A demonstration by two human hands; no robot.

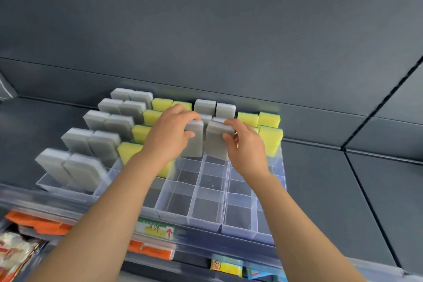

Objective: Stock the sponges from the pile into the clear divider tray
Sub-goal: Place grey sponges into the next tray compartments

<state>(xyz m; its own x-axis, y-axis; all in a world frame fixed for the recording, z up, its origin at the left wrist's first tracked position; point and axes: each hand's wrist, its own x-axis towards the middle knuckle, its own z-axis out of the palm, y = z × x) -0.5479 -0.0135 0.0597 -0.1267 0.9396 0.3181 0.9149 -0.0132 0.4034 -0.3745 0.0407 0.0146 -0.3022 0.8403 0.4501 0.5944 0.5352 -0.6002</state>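
A clear divider tray [207, 209] lies on a dark shelf, its near compartments bare. Grey sponges [100, 144] stand upright in rows on its left, yellow sponges [270, 139] stand in the middle and at the right, and more grey ones [204, 106] stand at the back. My left hand [169, 135] grips the top of one upright grey sponge [194, 144] in the middle column. My right hand [246, 144] pinches the top of the grey sponge [215, 144] beside it. Both sponges stand with their lower ends in the tray. No loose pile is in view.
The dark shelf back panel [206, 41] rises right behind the tray. A price label with a red arrow [158, 229] sits on the shelf's front rail. Below it lie orange packets [43, 224] and other packaged goods [226, 265].
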